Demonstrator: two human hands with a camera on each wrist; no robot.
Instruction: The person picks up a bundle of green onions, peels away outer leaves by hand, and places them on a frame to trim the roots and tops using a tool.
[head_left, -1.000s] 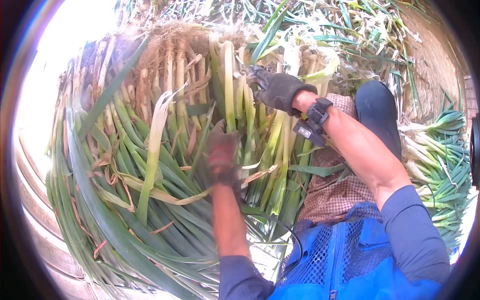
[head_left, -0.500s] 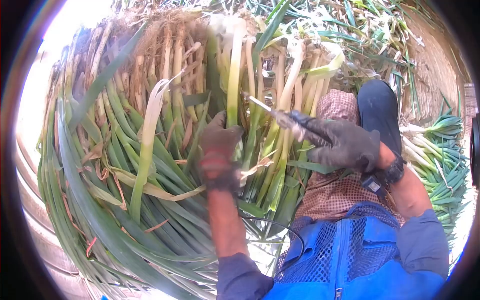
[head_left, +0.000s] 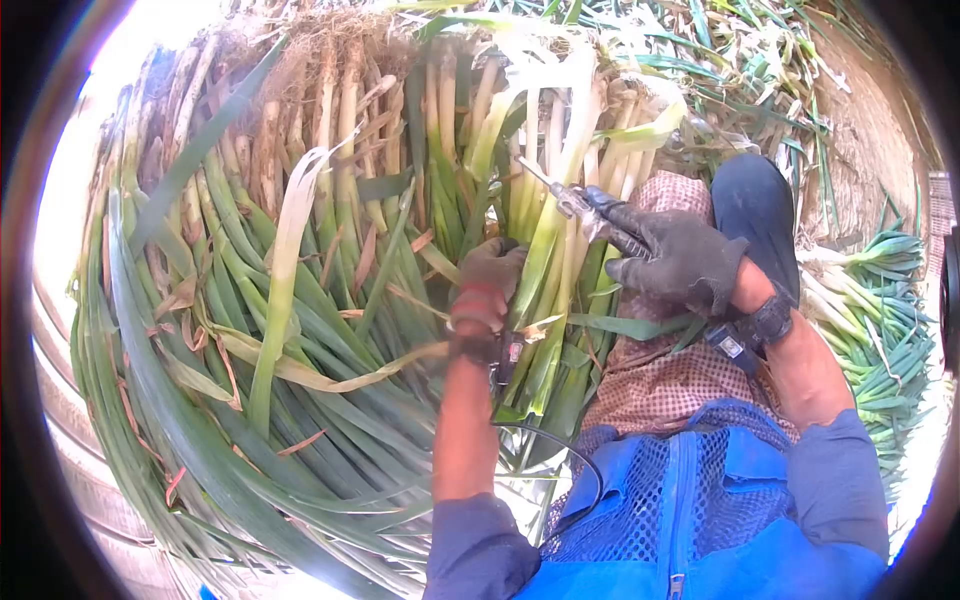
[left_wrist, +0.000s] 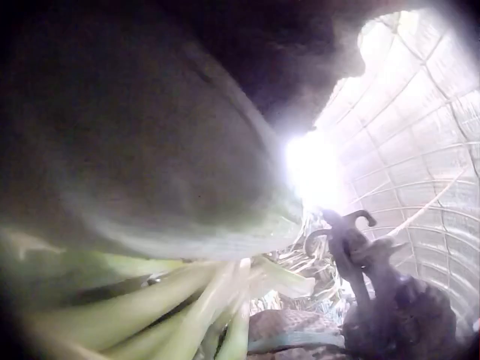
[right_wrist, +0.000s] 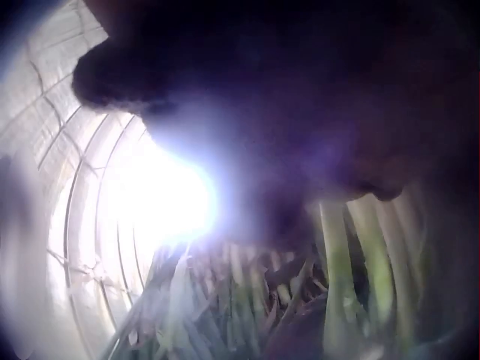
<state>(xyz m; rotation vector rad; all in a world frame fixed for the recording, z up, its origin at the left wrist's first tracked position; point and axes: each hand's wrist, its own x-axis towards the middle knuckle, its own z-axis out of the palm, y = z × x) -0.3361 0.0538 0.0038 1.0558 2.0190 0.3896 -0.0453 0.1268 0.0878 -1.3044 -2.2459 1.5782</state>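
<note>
My gloved left hand (head_left: 485, 285) is curled round the green part of a long green onion, low among the heaped stalks. In the left wrist view that thick, pale green onion stalk (left_wrist: 232, 225) fills much of the picture. Over the lap, my gloved right hand (head_left: 690, 260) grips a slim metal hand tool (head_left: 570, 200), its thin tip pointing up and left over the stalks. The left wrist view shows curved prongs on the tool's head (left_wrist: 341, 225). In the right wrist view, the dark glove (right_wrist: 262, 150) hides the tool.
A large heap of long green onions (head_left: 230, 330) with roots at the far end lies on the left. Stripped leaves (head_left: 720, 80) are strewn behind. Cleaner green onions (head_left: 870, 340) are stacked at right. A bent knee (head_left: 755, 220) and a black cable (head_left: 570, 450) are close by.
My right hand drew the tool back from the stalks toward the lap, then rose slightly. My left hand shifted right, and the pale stalk above it now leans right.
</note>
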